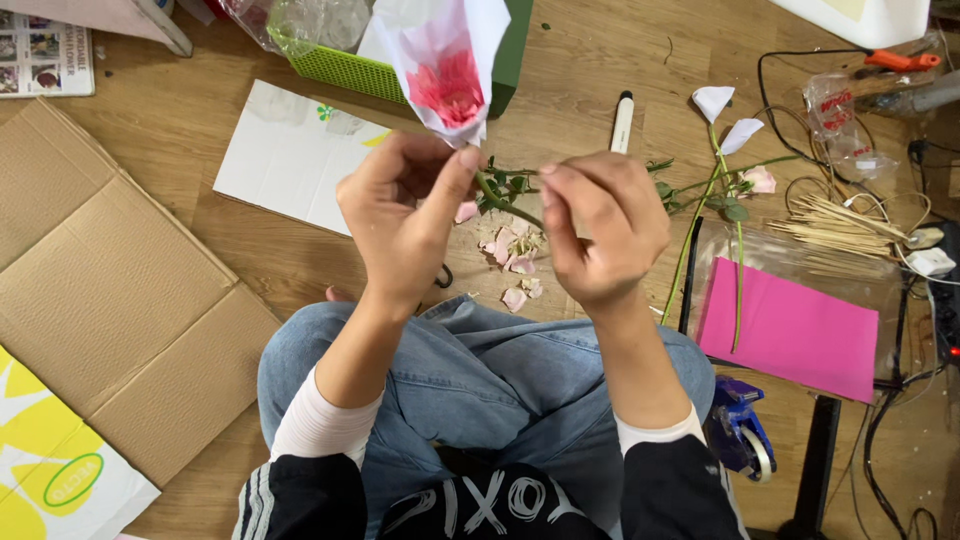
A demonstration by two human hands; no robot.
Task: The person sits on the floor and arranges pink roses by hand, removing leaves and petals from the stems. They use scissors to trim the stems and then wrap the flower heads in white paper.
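Above fallen petals (515, 262), left hand (400, 215) and right hand (600, 232) each grip the wrapped rose's stem (500, 197); scissors (443, 277) half-hidden.

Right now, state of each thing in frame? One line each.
Left hand: closed on the wrapped flower, just under the wrap.
Right hand: pinching the green stem.
Wrapped flower: held up, pink bloom inside white paper.
Green stem: held between both hands, leaves on.
Loose petals: scattered on the floor.
White marker: capped, lying flat.
Pink sheet: flat, a stem lying across it.
Cardboard: flattened.
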